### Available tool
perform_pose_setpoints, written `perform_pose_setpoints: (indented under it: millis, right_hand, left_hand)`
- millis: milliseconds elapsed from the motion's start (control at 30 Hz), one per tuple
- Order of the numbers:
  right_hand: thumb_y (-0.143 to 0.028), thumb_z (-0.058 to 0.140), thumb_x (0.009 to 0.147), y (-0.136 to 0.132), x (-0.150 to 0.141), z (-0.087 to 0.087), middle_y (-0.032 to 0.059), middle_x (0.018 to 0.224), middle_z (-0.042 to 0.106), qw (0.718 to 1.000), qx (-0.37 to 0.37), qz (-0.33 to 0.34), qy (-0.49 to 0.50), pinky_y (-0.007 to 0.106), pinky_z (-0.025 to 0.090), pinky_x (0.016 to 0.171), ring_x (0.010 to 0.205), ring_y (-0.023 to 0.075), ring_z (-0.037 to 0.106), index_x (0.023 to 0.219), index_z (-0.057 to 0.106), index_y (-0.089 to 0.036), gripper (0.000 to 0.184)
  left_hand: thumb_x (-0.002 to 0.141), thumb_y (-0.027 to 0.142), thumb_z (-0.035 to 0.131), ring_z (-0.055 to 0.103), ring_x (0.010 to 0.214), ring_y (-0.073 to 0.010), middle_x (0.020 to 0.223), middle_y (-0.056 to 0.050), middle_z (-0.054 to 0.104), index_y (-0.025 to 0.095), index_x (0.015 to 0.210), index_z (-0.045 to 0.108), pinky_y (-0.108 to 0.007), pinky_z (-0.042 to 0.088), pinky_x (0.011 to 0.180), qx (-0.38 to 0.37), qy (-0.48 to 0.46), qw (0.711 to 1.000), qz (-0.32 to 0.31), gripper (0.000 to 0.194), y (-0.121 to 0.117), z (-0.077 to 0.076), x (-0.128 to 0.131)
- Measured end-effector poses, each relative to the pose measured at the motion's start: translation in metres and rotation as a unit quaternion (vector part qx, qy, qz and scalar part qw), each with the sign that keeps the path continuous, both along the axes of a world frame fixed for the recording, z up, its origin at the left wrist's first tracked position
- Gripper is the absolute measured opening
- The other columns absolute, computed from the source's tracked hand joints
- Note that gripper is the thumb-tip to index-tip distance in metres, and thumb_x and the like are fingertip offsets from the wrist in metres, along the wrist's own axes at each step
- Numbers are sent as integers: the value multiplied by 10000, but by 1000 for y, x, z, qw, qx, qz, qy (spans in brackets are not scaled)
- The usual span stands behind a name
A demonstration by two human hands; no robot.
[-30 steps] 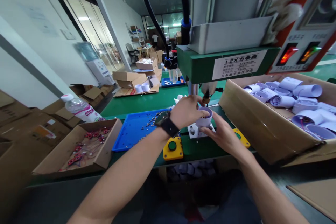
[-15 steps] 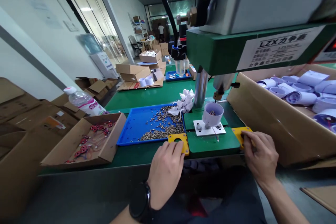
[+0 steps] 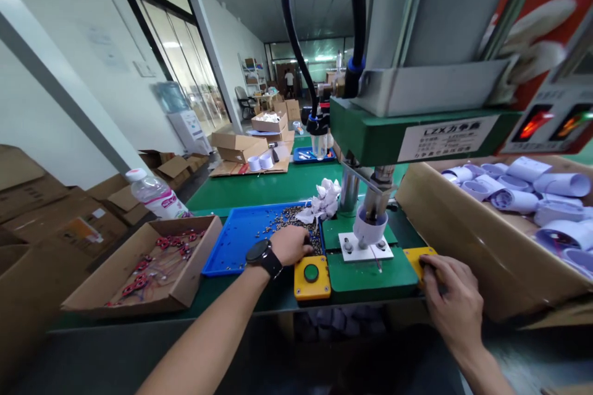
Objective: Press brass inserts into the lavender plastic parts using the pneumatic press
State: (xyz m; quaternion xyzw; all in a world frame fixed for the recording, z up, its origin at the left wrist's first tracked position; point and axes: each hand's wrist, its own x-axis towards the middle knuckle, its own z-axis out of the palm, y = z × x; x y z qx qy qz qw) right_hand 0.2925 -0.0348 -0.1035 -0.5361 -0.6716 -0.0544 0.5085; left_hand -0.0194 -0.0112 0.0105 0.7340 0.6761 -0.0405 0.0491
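Observation:
My left hand (image 3: pixel 291 245), a dark watch on its wrist, is over the right part of a blue tray (image 3: pixel 241 231), its fingers curled down among small metal parts (image 3: pixel 287 216). What its fingertips pinch is hidden. A yellow box with a green button (image 3: pixel 311 276) sits just in front of it. My right hand (image 3: pixel 456 296) is closed over another yellow button box (image 3: pixel 412 254). Between the boxes, a white plastic cup (image 3: pixel 369 231) stands upright on the white plate (image 3: pixel 345 251) of a green press (image 3: pixel 361 129). The metal ram (image 3: pixel 374 202) reaches down into the cup.
An open carton of white cylindrical parts (image 3: pixel 519 197) stands right of the press. On the left are a shallow cardboard box (image 3: pixel 185 281) with red wired parts and a plastic bottle (image 3: pixel 157 194). Crumpled white paper (image 3: pixel 324 197) lies beside the press column.
My left hand has left the yellow button box and moved forward and left to the metal parts. The ram has come down into the cup. My right hand stays at its box.

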Motion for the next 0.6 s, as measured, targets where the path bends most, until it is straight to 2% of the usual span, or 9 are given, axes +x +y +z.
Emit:
perform_pose_setpoints:
  millis: [67, 167, 267, 333, 400, 500, 567, 600]
  right_hand:
    - [-384, 475, 885, -1, -1, 7, 107, 948, 678, 999, -30, -1, 44, 457, 468, 861, 914, 270, 613, 962, 649, -164, 291]
    - [-421, 506, 859, -2, -5, 23, 103, 1040, 658, 989, -73, -2, 127, 465, 468, 887, 969, 275, 612, 1046, 622, -186, 322]
    - [-430, 533, 858, 1, -15, 42, 82, 1093, 641, 973, -115, 49, 192, 453, 465, 909, 1024, 265, 601, 1103, 595, -227, 324]
    - [-429, 556, 857, 5, -24, 54, 78, 1110, 630, 958, -132, 108, 229, 452, 461, 922, 1042, 257, 595, 1167, 557, -249, 359]
    - [-419, 585, 848, 13, -37, 66, 83, 1180, 594, 935, -133, 191, 266, 451, 455, 951, 1092, 249, 575, 1278, 466, -275, 468]
    - [-397, 626, 828, 29, -57, 82, 88, 1324, 502, 880, -159, 346, 283, 429, 457, 982, 1183, 237, 533, 1409, 285, -321, 677]
    - [-378, 644, 817, 39, -71, 93, 89, 1275, 538, 846, -205, 409, 275, 408, 497, 929, 1100, 224, 586, 1434, 240, -317, 740]
    - [-371, 649, 813, 42, -77, 98, 88, 1213, 572, 839, -212, 414, 283, 398, 517, 889, 1027, 215, 616, 1436, 242, -301, 747]
  left_hand:
    - [732, 356, 666, 686, 910, -240, 913, -75, 742, 223, 851, 705, -292, 501, 730, -18, 2, 1000, -16, 182, 10, -3, 3]
    - [719, 259, 647, 685, 944, -269, 960, -123, 736, 188, 861, 702, -323, 514, 761, -16, 8, 1000, -18, 168, 13, -7, 12]
    - [754, 169, 564, 683, 959, -285, 974, -164, 726, 156, 870, 694, -360, 519, 789, 0, 12, 1000, 0, 175, 10, -10, 17]
    - [775, 146, 523, 689, 942, -284, 955, -172, 725, 155, 869, 689, -368, 521, 788, 11, 12, 1000, 16, 191, 7, -13, 18]
    - [796, 153, 498, 693, 921, -281, 947, -175, 722, 160, 875, 685, -370, 522, 777, 23, 11, 999, 29, 204, 5, -15, 18]
    - [827, 184, 470, 694, 903, -278, 933, -166, 721, 168, 871, 680, -366, 521, 758, 40, 9, 998, 36, 216, 2, -17, 17]
    - [842, 200, 458, 692, 895, -272, 920, -152, 722, 178, 870, 677, -358, 517, 751, 47, 6, 998, 36, 222, 1, -17, 18]
    - [846, 205, 457, 690, 899, -266, 920, -144, 722, 185, 875, 676, -353, 515, 754, 49, 3, 998, 35, 221, 1, -17, 18]
